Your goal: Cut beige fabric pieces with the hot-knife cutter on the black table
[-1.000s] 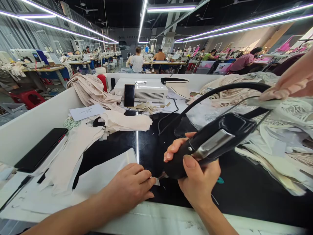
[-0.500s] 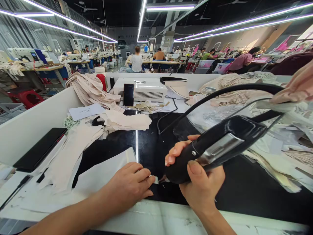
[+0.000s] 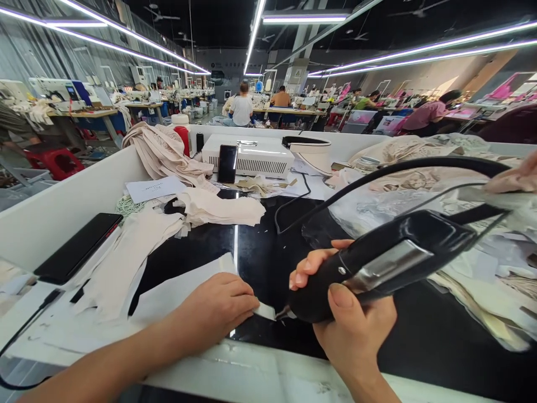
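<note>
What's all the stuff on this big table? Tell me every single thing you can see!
cutting tool: one, black with a silver plate, in the right hand, tip on the white strip
white strip: one, small, under the left fingers
paper sheet: one, white, beneath the left hand
table: one, glossy black top, white walls
phones: two, black; one flat at far left, one leaning on the box
white box: one, at the back
cloth pieces: many, beige, left side
lace pile: heap, white, right side
cable: black, arching from the tool
people at far tables: several
left hand: pressing the strip
right hand: gripping the tool
</note>
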A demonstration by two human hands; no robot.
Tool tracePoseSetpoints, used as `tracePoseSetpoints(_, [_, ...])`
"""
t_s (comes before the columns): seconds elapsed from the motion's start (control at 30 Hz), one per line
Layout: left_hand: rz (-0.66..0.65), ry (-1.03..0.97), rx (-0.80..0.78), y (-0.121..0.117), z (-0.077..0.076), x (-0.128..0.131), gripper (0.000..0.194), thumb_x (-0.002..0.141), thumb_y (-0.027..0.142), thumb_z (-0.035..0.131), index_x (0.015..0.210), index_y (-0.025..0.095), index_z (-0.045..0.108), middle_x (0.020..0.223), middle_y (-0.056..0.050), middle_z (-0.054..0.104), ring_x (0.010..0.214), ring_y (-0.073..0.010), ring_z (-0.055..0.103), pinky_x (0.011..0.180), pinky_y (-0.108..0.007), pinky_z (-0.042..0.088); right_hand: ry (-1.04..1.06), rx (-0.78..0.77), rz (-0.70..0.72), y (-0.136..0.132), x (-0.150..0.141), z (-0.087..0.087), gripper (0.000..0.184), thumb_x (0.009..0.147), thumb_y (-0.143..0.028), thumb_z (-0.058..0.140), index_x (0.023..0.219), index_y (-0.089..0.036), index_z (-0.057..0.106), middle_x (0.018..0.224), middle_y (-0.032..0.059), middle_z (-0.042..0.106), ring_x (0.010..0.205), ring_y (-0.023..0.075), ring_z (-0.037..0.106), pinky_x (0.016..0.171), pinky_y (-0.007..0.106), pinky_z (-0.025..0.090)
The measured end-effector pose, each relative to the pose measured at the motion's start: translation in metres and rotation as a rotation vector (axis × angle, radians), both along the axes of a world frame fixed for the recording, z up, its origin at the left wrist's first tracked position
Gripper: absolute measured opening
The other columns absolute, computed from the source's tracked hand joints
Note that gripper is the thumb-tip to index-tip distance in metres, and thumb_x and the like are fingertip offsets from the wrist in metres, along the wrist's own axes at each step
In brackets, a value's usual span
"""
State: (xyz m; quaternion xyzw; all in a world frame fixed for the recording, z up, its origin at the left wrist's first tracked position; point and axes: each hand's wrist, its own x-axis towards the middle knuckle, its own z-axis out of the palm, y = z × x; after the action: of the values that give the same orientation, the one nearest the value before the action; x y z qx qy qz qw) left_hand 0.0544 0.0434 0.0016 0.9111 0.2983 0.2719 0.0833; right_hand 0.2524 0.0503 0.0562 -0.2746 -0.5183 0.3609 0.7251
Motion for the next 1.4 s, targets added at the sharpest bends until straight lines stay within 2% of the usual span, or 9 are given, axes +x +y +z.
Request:
tracePoseSetpoints(0.23, [0.045,0.012,-0.075,0.004,0.000,-0.004,0.014,0.108,0.019,0.063,0.103,0.019,0.076,0.106,-0.004,0.074,0.097,-0.0166,0.070,0.093,-0.030,0.055,-0.018,-0.015,-0.002,0.001,0.000,0.005,0.039,0.083,-0.048,0.087,0.109,-0.029,0.066,0.074,-0.0031,0.065,0.055,0.0173,0.062,0.050,0.033,0.056])
tracePoseSetpoints(0.4, [0.051,-0.013,-0.055,0.005,-0.003,-0.005,0.013,0.106,0.017,0.065,0.104,0.020,0.078,0.108,-0.005,0.075,0.097,-0.0173,0.071,0.092,-0.029,0.055,-0.011,-0.037,-0.011,0.002,0.000,0.007,0.040,0.079,-0.047,0.090,0.107,-0.029,0.069,0.073,-0.0023,0.066,0.055,0.0182,0.061,0.049,0.034,0.057])
tracePoseSetpoints(0.53, [0.063,0.017,-0.036,0.004,-0.003,-0.005,0.014,0.105,0.015,0.066,0.099,0.020,0.078,0.109,-0.004,0.075,0.098,-0.0174,0.071,0.093,-0.030,0.055,0.005,-0.060,-0.004,0.002,-0.001,0.008,0.046,0.073,-0.051,0.094,0.105,-0.029,0.070,0.071,-0.0026,0.066,0.054,0.0180,0.061,0.048,0.034,0.056])
tracePoseSetpoints(0.73, [0.063,0.046,-0.012,0.006,-0.004,-0.004,0.018,0.105,0.017,0.064,0.093,0.020,0.077,0.106,-0.004,0.075,0.095,-0.0179,0.070,0.093,-0.030,0.055,0.035,-0.096,-0.011,0.003,-0.001,0.012,0.045,0.070,-0.048,0.095,0.104,-0.029,0.071,0.071,-0.0030,0.066,0.055,0.0184,0.060,0.046,0.033,0.056])
tracePoseSetpoints(0.93, [0.060,0.042,0.020,0.003,-0.004,-0.003,0.020,0.106,0.016,0.061,0.093,0.020,0.076,0.106,-0.003,0.075,0.093,-0.0176,0.069,0.091,-0.031,0.054,0.060,-0.090,-0.010,0.007,-0.007,0.017,0.042,0.073,-0.046,0.093,0.104,-0.030,0.070,0.073,-0.0040,0.066,0.055,0.0180,0.061,0.049,0.034,0.056])
tracePoseSetpoints(1.07, [0.060,0.082,0.018,0.000,-0.003,0.000,0.016,0.105,0.016,0.064,0.095,0.020,0.076,0.107,-0.003,0.074,0.094,-0.0176,0.069,0.091,-0.031,0.054,0.049,-0.041,-0.014,0.010,-0.017,0.015,0.041,0.076,-0.045,0.089,0.106,-0.028,0.067,0.072,-0.0045,0.067,0.053,0.0176,0.063,0.047,0.032,0.056])
tracePoseSetpoints(1.23, [0.057,0.117,0.017,-0.001,0.000,0.002,0.010,0.101,0.014,0.069,0.097,0.020,0.076,0.109,-0.003,0.074,0.096,-0.0185,0.069,0.091,-0.030,0.054,0.085,-0.016,-0.039,0.013,-0.024,0.011,0.042,0.074,-0.042,0.091,0.104,-0.025,0.067,0.070,-0.0047,0.069,0.051,0.0161,0.063,0.044,0.029,0.056])
tracePoseSetpoints(1.4, [0.056,0.128,0.009,-0.004,0.003,0.002,0.014,0.101,0.010,0.066,0.098,0.020,0.076,0.107,-0.005,0.074,0.096,-0.0181,0.069,0.092,-0.030,0.054,0.058,0.004,-0.048,0.012,-0.024,0.012,0.041,0.076,-0.043,0.091,0.105,-0.026,0.066,0.070,-0.0055,0.068,0.052,0.0162,0.064,0.045,0.029,0.056])
